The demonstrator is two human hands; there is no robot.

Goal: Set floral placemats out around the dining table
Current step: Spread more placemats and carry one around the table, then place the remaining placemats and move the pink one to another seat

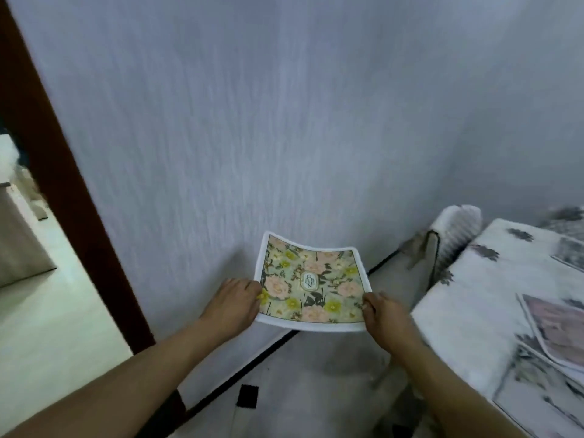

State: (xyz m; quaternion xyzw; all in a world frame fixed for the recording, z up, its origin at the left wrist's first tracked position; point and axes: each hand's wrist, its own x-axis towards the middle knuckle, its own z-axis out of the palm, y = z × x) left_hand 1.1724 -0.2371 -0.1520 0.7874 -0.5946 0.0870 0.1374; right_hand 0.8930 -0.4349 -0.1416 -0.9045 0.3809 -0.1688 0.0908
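A floral placemat (311, 284) with a white border, pink and yellow flowers and an oval label in its middle hangs in the air in front of me, slightly bowed. My left hand (234, 303) grips its left edge and my right hand (384, 317) grips its right edge. The dining table (467, 305), covered with a white flower-print cloth, stands to the right. Two more placemats (559, 330) lie on it near the right frame edge, blurred.
A pale textured wall (252, 121) fills the view ahead. A dark brown door frame (63, 197) runs down the left, with a lit room behind it. A chair back with a white cover (455, 238) stands at the table's far end. Grey floor lies below.
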